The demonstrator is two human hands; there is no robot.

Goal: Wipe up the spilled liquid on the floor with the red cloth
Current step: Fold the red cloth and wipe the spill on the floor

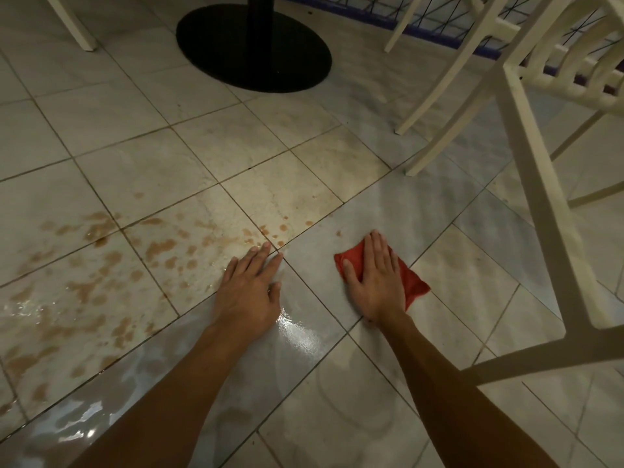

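A red cloth (413,282) lies flat on the tiled floor (337,400), and my right hand (374,278) presses on it with straight fingers. My left hand (251,285) rests flat on the tiles to the left of the cloth, fingers together. Brown spilled liquid (101,275) spreads in drops and patches over the tiles left of my left hand, with a few drops (280,228) just beyond its fingertips. A wet shiny streak (300,332) shows between my forearms.
A black round table base (253,49) stands at the top centre. A cream plastic chair (540,146) stands close on the right, its legs near the cloth. Another cream chair leg (72,21) is at the top left. A blue mesh fence (388,15) runs behind.
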